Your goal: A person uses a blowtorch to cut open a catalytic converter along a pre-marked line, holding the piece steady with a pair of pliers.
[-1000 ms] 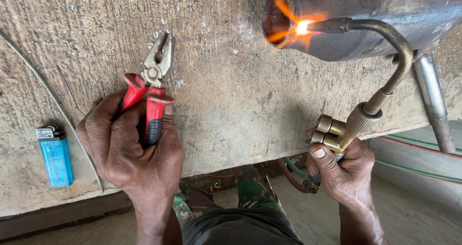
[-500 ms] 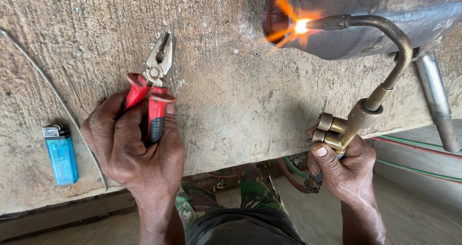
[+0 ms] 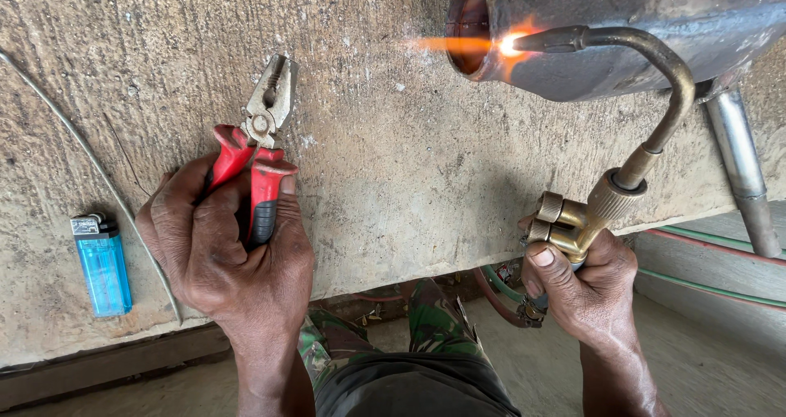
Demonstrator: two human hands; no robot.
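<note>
My right hand [image 3: 585,290] was clenched on the brass torch [image 3: 622,106], its flame playing on the open end of the metal pipe [image 3: 622,32], which lay above that hand with its long axis running rightward. My left hand [image 3: 225,249], farther off, gripped the red pliers [image 3: 258,151], jaws near closed, empty.

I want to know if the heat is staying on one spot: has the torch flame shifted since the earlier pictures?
Yes, slightly. The torch tip sits at the pipe mouth as before, but the flame now streams flat leftward across the opening, where it earlier flared upward.
</note>
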